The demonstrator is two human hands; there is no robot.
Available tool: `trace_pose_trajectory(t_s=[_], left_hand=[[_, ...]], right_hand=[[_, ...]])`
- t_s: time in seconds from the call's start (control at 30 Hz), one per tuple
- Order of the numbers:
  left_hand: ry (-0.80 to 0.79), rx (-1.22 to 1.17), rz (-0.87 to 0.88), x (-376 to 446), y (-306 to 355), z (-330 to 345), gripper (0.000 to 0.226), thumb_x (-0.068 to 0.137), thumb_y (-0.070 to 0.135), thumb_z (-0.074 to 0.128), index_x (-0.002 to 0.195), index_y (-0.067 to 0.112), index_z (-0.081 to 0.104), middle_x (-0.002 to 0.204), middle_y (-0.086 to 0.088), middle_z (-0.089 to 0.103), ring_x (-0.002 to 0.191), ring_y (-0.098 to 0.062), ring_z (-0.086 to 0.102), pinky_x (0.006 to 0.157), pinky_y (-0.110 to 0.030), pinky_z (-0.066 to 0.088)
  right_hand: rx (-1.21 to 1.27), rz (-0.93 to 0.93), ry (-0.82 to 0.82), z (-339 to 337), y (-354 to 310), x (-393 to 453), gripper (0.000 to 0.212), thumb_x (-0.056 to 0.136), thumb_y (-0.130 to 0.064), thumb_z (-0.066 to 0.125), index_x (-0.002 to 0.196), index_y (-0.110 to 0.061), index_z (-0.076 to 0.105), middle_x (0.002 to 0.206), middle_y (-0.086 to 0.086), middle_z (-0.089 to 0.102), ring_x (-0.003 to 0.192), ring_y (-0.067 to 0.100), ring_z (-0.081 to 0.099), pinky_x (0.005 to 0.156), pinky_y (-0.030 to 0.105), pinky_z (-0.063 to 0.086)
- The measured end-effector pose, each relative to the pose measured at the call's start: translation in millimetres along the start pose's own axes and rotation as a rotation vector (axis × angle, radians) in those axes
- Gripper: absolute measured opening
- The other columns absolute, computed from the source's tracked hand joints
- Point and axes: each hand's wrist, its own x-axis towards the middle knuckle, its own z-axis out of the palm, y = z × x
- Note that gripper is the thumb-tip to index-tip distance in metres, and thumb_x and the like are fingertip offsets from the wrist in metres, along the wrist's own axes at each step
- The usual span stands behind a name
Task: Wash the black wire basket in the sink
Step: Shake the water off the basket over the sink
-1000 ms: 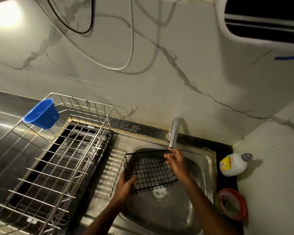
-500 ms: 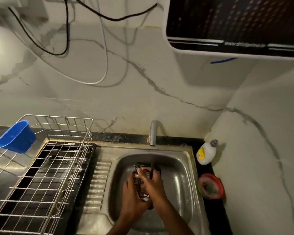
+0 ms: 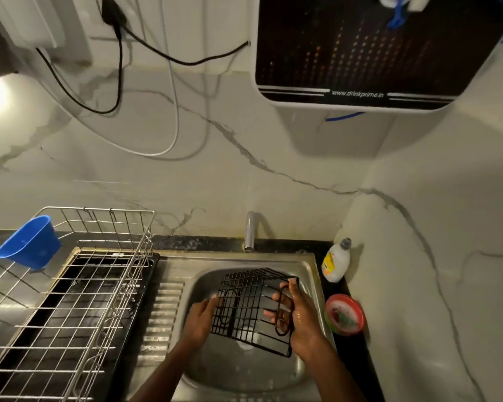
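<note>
The black wire basket (image 3: pixel 250 303) is held tilted over the steel sink (image 3: pixel 308 266), below the tap (image 3: pixel 249 230). My left hand (image 3: pixel 201 317) holds its left side, fingers against the wire. My right hand (image 3: pixel 298 317) grips its right side, fingers curled through the wires near a looped handle. The sink's drain shows through the mesh. No water stream is visible from the tap.
A steel dish rack (image 3: pixel 70 300) with a blue plastic cup (image 3: pixel 29 242) stands on the counter to the left. A white soap bottle (image 3: pixel 336 261) and a red bowl (image 3: pixel 344 314) with a scrubber sit right of the sink. A wall appliance (image 3: pixel 360 47) hangs above.
The basket has been turned and opened out wide between my hands, which moved apart to its two sides. The camera tilted up, showing more wall.
</note>
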Motion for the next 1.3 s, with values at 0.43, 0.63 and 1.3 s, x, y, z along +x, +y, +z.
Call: trace_pose_trajectory(t_s=[0.43, 0.63, 1.3], left_hand=[[-0.056, -0.185, -0.164, -2.2, 24.5, -1.6, 0.070, 0.088, 0.076, 0.063, 0.130, 0.020, 0.069, 0.117, -0.020, 0.075, 0.105, -0.034, 0.071, 0.100, -0.052, 0.055], [-0.064, -0.179, -0.046, -28.4, 58.6, -20.0, 0.070, 0.080, 0.079, 0.067, 0.104, 0.014, 0.078, 0.096, -0.012, 0.081, 0.091, -0.029, 0.077, 0.084, -0.040, 0.061], [0.198, 0.119, 0.450, -58.3, 132.4, -80.0, 0.037, 0.102, 0.058, 0.047, 0.085, 0.030, 0.063, 0.073, 0.012, 0.061, 0.068, -0.003, 0.056, 0.062, -0.020, 0.040]], right_hand=[[0.145, 0.051, -0.044, -51.4, -32.9, 14.2, 0.031, 0.094, -0.048, 0.063, 0.097, -0.018, 0.069, 0.078, 0.001, 0.069, 0.052, 0.012, 0.056, 0.043, 0.023, 0.043], [-0.074, -0.028, 0.121, -45.2, -23.3, 4.0, 0.064, 0.087, -0.064, 0.065, 0.118, -0.007, 0.068, 0.100, 0.018, 0.073, 0.076, 0.028, 0.071, 0.066, 0.038, 0.058], [-0.670, -0.587, 0.341, 25.0, -77.4, -70.5, 0.039, 0.089, -0.065, 0.055, 0.091, -0.028, 0.064, 0.083, -0.006, 0.070, 0.078, 0.011, 0.067, 0.066, 0.025, 0.051]])
